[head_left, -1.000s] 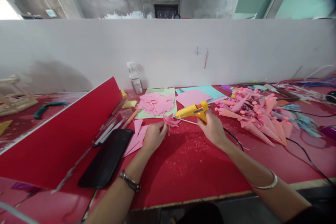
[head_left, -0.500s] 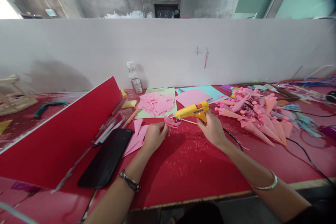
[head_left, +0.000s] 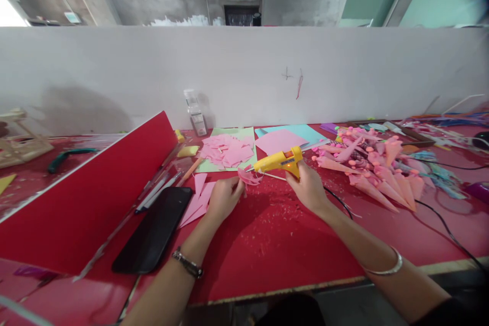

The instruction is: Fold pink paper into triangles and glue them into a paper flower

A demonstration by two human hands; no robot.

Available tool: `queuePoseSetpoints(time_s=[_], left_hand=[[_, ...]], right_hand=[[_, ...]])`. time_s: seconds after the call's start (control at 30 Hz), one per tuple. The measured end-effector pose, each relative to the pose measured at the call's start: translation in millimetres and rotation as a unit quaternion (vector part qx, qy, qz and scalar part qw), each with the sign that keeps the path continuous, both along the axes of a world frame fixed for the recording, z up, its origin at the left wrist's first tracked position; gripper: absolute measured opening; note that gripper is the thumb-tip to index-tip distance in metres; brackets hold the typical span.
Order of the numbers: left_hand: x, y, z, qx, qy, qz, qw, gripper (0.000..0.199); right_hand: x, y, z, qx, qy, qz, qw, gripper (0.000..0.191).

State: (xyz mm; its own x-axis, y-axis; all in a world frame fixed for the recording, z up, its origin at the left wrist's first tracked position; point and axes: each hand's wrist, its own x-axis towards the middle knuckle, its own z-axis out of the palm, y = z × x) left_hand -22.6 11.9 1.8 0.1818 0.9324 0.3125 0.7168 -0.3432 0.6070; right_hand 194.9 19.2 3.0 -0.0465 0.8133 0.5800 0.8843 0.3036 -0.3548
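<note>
Between its fingertips my left hand (head_left: pixel 225 196) pinches a small curled pink paper piece (head_left: pixel 249 177). My right hand (head_left: pixel 308 186) is wrapped round the handle of a yellow glue gun (head_left: pixel 278 161), whose metal tip points left and meets the pink piece or hovers just at it. A thin white stick (head_left: pixel 273 177) lies behind the piece. Many cut pink paper scraps (head_left: pixel 227 151) are heaped on a pale green sheet (head_left: pixel 244 135) beyond my left hand. Flat pink pieces (head_left: pixel 200 201) lie beside that hand.
A black phone (head_left: pixel 155 232) and an upright red board (head_left: pixel 95 188) stand on the left. On the right is a pile of pink paper cones (head_left: pixel 378 163), with the gun's black cord nearby. A clear bottle (head_left: pixel 196 114) stands by the white partition (head_left: pixel 244 76).
</note>
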Motion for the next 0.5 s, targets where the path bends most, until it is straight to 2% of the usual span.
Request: queuePoseSetpoints(time_s=[0.5], left_hand=[[-1.5, -0.9, 2.7, 0.023, 0.008, 0.006, 1.000, 0.041]], right_hand=[[0.9, 0.1, 1.0, -0.015, -0.006, -0.008, 1.000, 0.034]])
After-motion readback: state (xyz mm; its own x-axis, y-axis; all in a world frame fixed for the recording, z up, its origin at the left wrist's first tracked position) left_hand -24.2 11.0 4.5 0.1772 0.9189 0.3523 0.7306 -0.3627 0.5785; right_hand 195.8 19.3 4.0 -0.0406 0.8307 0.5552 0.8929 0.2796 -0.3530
